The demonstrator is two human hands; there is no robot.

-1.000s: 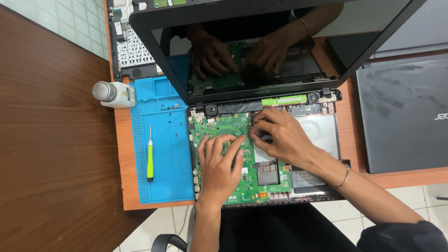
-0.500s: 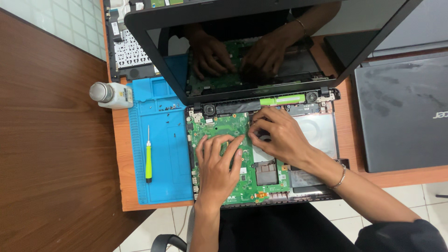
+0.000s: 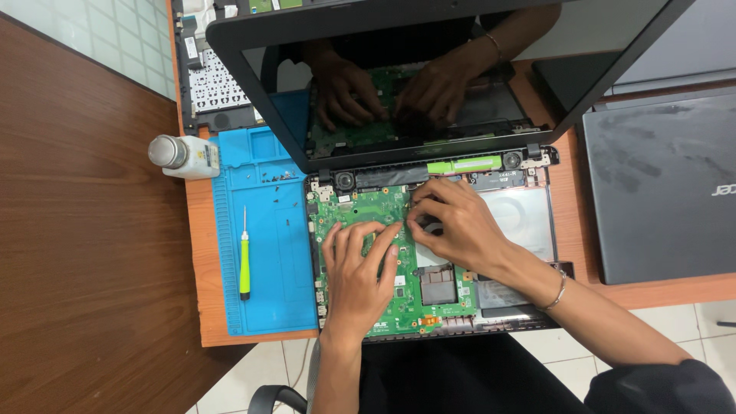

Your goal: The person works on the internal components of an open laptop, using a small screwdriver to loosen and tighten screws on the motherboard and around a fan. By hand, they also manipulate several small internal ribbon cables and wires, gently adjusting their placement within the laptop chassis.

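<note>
Two bare hands on green laptop motherboard (image 3: 360, 211) in opened black chassis: left hand (image 3: 359, 270) flat, fingers spread; right hand (image 3: 452, 224) w/ fingertips pinched together at board's centre-top, on what can't tell. Step, prob.: freeing small part/connector. Next needs gentle pull. Green-handled screwdriver (image 3: 244, 261) lies on blue mat (image 3: 264, 230).

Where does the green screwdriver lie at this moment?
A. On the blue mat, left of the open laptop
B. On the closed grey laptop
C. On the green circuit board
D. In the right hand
A: the screwdriver lies alone on the blue mat, and neither hand touches it.
</note>
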